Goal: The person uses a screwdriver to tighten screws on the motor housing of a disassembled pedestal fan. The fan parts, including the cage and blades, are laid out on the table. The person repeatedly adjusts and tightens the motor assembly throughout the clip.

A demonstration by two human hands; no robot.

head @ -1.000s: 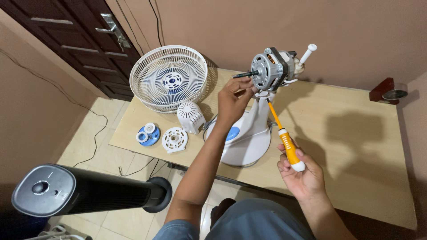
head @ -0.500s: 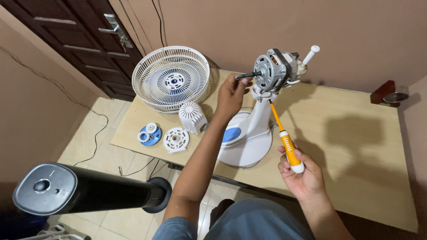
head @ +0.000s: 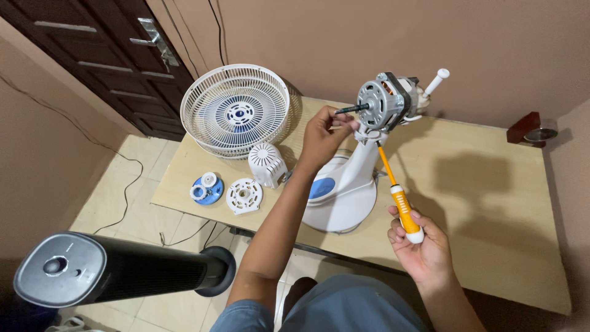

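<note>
Over the wooden table [head: 491,203], left fingers [head: 335,120] pinch the motor [head: 381,104] shaft; right hand [head: 421,246] grips a screwdriver [head: 399,197] beneath it.

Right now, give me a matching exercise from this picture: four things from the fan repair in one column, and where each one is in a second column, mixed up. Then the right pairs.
Things
1. screwdriver
2. fan guard
3. motor
4. black tower fan

Places
A. bare on top of the white stand
B. lying on its side off the table's near edge, low left
C. in the right hand, tip up toward the motor
D. far left corner of the table, leaning toward the wall

Pairs: 1-C, 2-D, 3-A, 4-B. The left hand is at the motor's shaft.
</note>
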